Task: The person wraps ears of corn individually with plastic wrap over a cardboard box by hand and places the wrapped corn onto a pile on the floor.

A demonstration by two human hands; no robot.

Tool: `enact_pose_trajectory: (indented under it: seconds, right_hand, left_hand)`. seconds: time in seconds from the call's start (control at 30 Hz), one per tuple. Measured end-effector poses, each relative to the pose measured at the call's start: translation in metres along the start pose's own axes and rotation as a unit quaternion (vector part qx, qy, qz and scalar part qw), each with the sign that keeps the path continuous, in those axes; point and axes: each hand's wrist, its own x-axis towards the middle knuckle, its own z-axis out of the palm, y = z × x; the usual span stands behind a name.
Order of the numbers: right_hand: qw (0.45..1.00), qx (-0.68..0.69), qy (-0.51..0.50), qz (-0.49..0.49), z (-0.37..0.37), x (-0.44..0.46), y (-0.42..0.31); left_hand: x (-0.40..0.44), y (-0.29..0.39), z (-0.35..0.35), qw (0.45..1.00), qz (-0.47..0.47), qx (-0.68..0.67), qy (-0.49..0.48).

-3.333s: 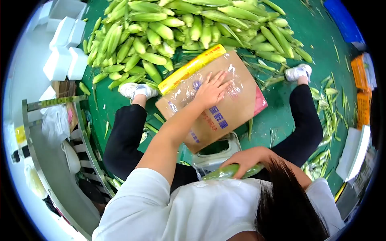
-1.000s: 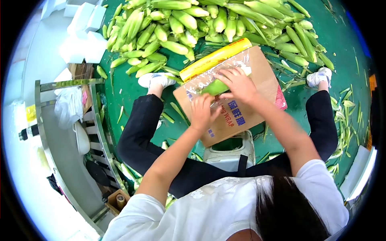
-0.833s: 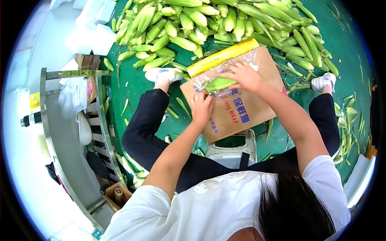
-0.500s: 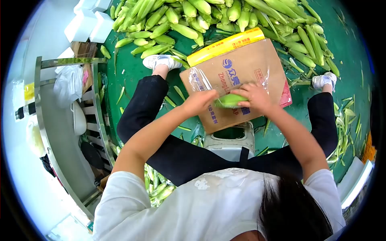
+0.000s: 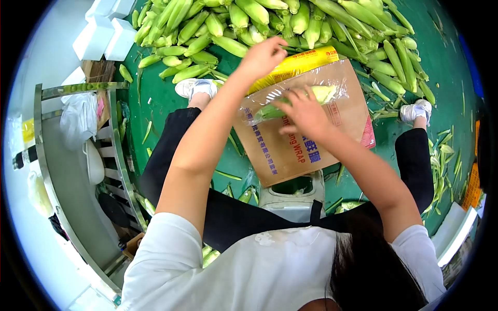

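An ear of corn, green-husked with a pale end, lies on clear plastic film over the brown cardboard box. My right hand is over the corn's middle, fingers spread; whether they press on it I cannot tell. Stretched forward, my left hand is above the left part of the yellow film roll, at the edge of the corn pile. Its fingers are curled, and anything between them is hidden. The roll lies across the far edge of the box.
A grey plastic stool stands under the box's near side. To the left is a metal rack with bags, and white foam blocks behind it. Loose husks litter the green floor at right.
The corn that was between both hands now lies on the film farther up the box. My left hand has moved forward to the roll; my right hand has moved slightly left and spread its fingers.
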Motion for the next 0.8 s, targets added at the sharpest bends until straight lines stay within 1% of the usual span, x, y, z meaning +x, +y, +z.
enact_pose_trajectory:
  seconds: [0.03,0.07,0.1,0.13,0.17,0.2,0.23,0.27,0.33,0.37,0.4,0.43,0.5,0.53,0.57,0.6,0.63,0.67,0.7,0.73,0.77,0.8]
  right_hand:
    - [0.996,-0.058,0.038,-0.063,0.004,-0.005,0.001]
    - [0.994,-0.071,0.040,-0.068,0.003,-0.002,0.001]
    - [0.993,-0.084,0.041,-0.072,0.002,-0.001,0.001]
    - [0.997,-0.065,0.006,-0.037,0.016,0.001,0.004]
    - [0.999,-0.045,-0.028,-0.001,0.035,0.007,0.009]
    - [0.997,-0.029,-0.058,0.037,0.045,0.011,0.014]
    - [0.993,-0.047,-0.103,-0.024,0.018,0.003,0.010]
    - [0.987,-0.031,-0.157,-0.011,0.013,-0.003,0.008]
    - [0.967,-0.002,-0.255,0.013,-0.001,-0.002,0.001]
    - [0.929,-0.019,-0.371,0.012,-0.008,0.005,-0.004]
    - [0.898,-0.015,-0.439,-0.002,-0.016,0.009,-0.011]
    - [0.865,-0.009,-0.502,-0.013,-0.021,0.007,-0.014]
    - [0.777,0.087,-0.611,-0.127,0.000,-0.008,-0.013]
    - [0.671,0.181,-0.715,-0.072,0.035,-0.035,-0.017]
    - [0.638,0.320,-0.699,0.044,0.006,-0.074,-0.034]
    - [0.560,0.409,-0.716,0.076,-0.009,-0.099,-0.050]
    - [0.443,0.520,-0.722,0.112,-0.011,-0.135,-0.065]
    - [0.635,0.477,-0.607,0.030,-0.034,-0.165,-0.077]
    - [0.713,0.473,-0.517,0.023,-0.079,-0.193,-0.078]
    - [0.718,0.503,-0.473,0.087,-0.114,-0.218,-0.073]
    - [0.741,0.534,-0.370,0.170,-0.141,-0.249,-0.070]
    - [0.743,0.541,-0.301,0.255,-0.172,-0.277,-0.066]
  left_hand:
    - [0.000,-0.010,0.022,0.998,0.068,0.004,-0.018]
    - [0.001,-0.019,0.046,0.990,0.137,0.008,-0.038]
    - [0.000,-0.017,0.066,0.984,0.152,0.054,-0.079]
    - [-0.004,-0.021,0.089,0.974,0.164,0.097,-0.121]
    - [-0.002,-0.028,0.106,0.974,0.117,0.075,-0.178]
    - [-0.003,-0.031,0.111,0.978,0.110,0.099,-0.145]
    - [-0.006,-0.031,0.111,0.981,0.105,0.122,-0.111]
    - [-0.010,-0.030,0.112,0.982,0.099,0.143,-0.077]
    - [-0.022,-0.026,0.120,0.955,0.163,0.238,-0.063]
    - [-0.033,-0.025,0.127,0.937,0.194,0.286,-0.057]
    - [-0.040,-0.020,0.133,0.913,0.226,0.336,-0.044]
    - [-0.049,-0.011,0.138,0.904,0.237,0.353,-0.049]
    - [-0.062,-0.002,0.140,0.900,0.263,0.344,-0.048]
    - [-0.067,0.002,0.139,0.899,0.274,0.339,-0.049]
    - [-0.070,0.011,0.136,0.899,0.262,0.346,-0.058]
    - [-0.070,0.012,0.137,0.899,0.267,0.344,-0.046]
    - [-0.072,0.007,0.142,0.901,0.269,0.338,-0.030]
    - [-0.080,0.007,0.149,0.906,0.264,0.331,-0.014]
    - [-0.091,0.010,0.153,0.904,0.250,0.345,-0.024]
    - [-0.099,0.016,0.162,0.898,0.241,0.359,-0.076]
    - [-0.111,0.024,0.175,0.891,0.224,0.374,-0.127]
    - [-0.143,0.029,0.188,0.920,0.254,0.264,-0.142]
